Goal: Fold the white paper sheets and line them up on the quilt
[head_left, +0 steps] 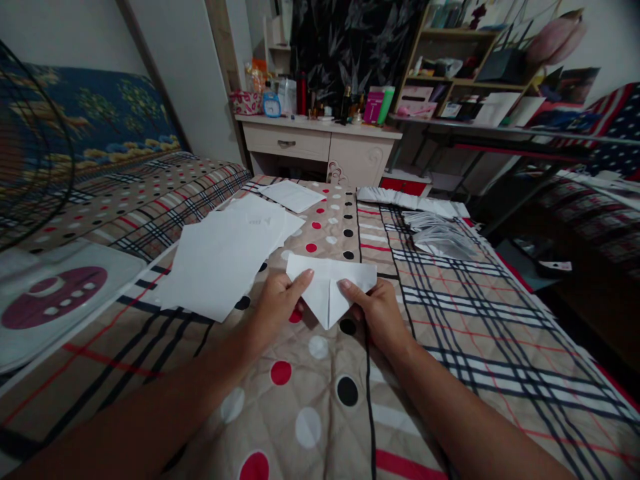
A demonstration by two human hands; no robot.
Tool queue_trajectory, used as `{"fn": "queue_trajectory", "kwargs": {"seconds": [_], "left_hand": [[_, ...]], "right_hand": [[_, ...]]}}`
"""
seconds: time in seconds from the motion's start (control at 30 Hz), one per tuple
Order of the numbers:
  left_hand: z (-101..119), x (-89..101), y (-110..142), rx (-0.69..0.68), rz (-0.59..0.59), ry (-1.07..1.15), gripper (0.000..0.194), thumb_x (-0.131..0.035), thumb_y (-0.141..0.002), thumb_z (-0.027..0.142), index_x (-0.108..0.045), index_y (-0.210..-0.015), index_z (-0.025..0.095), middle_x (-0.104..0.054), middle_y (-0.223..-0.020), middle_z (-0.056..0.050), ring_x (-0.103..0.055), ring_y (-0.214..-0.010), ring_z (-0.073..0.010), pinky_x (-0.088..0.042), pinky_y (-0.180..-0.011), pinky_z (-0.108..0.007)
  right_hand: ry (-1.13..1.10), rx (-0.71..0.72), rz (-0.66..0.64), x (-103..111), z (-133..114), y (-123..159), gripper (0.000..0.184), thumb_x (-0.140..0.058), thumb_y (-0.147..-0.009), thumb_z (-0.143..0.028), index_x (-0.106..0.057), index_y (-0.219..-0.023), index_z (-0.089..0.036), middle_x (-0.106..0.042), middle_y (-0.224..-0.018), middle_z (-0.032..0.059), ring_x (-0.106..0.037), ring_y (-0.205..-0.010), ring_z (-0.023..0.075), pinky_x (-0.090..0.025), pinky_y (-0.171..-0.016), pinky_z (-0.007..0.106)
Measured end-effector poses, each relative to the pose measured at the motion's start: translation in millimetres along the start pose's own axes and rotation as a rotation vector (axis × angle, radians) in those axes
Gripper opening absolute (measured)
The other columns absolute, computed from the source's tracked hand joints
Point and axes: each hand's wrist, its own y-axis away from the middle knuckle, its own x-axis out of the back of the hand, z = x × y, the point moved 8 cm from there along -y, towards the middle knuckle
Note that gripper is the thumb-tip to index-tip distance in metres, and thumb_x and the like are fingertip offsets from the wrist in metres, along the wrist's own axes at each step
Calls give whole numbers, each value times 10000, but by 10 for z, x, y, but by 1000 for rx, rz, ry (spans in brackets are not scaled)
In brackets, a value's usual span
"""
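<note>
A folded sheet of white paper [327,293] is held between my two hands just above the bed. Its lower part comes to a point, with a crease or slit down the middle and a straight band along the top. My left hand [283,293] pinches the left side, thumb on top and fingers beneath. On the right side, my right hand [375,303] grips it the same way. The fingers under the paper are mostly hidden. Left of my left hand lies a spread pile of white sheets [220,253].
Another white paper stack [293,195] lies beyond the pile. At the far right of the patterned bedspread [450,320] are several folded paper pieces [440,233] and a long white bundle [410,200]. A fan [35,147] stands at left; a dresser [305,140] is behind.
</note>
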Motion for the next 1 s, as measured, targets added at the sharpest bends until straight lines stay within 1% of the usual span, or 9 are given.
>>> {"fn": "queue_trajectory", "kwargs": {"seconds": [0.13,0.27,0.33,0.4,0.47,0.63,0.7,0.83,1.0], "left_hand": [[46,94,-112,-56,2,-226,348,-655,-750,469,-634,-617,147,-596,-526,1,-500,-459,-106,-356,-442,-217],[111,129,-162,-204,0,-655,364,-662,-758,451,-580,-542,171,-531,-501,24,-451,-482,-104,-303,-478,-235],[157,110,-155,-280,-1,-808,285,-698,-745,419,-612,-619,179,-571,-587,20,-485,-538,-117,-331,-520,-247],[209,80,-140,-346,-6,-864,183,-723,-744,357,-667,-819,200,-636,-762,5,-548,-643,-142,-391,-591,-260],[246,51,-131,-397,-13,-871,263,-721,-758,283,-662,-1009,232,-651,-944,-12,-592,-784,-170,-446,-690,-279],[249,1,-148,-478,-25,-902,256,-657,-816,188,-666,-1067,237,-627,-1105,-34,-578,-1028,-215,-454,-926,-339],[251,-39,-148,-511,-49,-915,271,-691,-806,248,-673,-1075,231,-627,-1125,-40,-562,-1060,-230,-438,-962,-363],[308,-202,-115,-593,-157,-911,512,-795,-701,402,-648,-1164,239,-629,-1190,-51,-537,-1092,-261,-409,-977,-406],[401,-392,-92,-649,-255,-958,662,-817,-677,406,-574,-1280,278,-636,-1256,-60,-514,-1164,-287,-345,-986,-438]], "right_hand": [[270,3,6,121,-30,-108,293,-733,-688,-411,-594,-641,-157,-551,-490,-23,-403,-397,89,-285,-394,228],[848,114,57,236,-170,-164,227,-728,-702,-379,-671,-728,-161,-676,-670,52,-581,-576,183,-398,-521,282],[1138,196,137,288,-263,-164,305,-765,-671,-409,-692,-855,-176,-701,-788,77,-621,-693,239,-429,-586,321],[1268,295,185,303,-331,-159,492,-802,-635,-436,-670,-1043,-194,-697,-989,101,-629,-861,285,-463,-674,361],[1281,384,152,278,-338,-168,595,-810,-641,-440,-636,-1161,-209,-652,-1147,110,-593,-1017,304,-475,-783,392],[1241,448,53,246,-246,-224,400,-767,-724,-397,-694,-1089,-249,-626,-1192,91,-534,-1116,304,-437,-917,441],[1210,460,51,249,-235,-232,380,-766,-727,-382,-702,-1076,-244,-627,-1189,94,-534,-1110,304,-433,-925,454],[1145,511,44,239,-249,-217,375,-774,-718,-358,-706,-1066,-236,-625,-1195,99,-528,-1122,310,-435,-931,463],[1117,568,45,223,-271,-197,337,-778,-713,-328,-710,-1030,-233,-622,-1200,106,-532,-1134,307,-433,-947,470]]}}
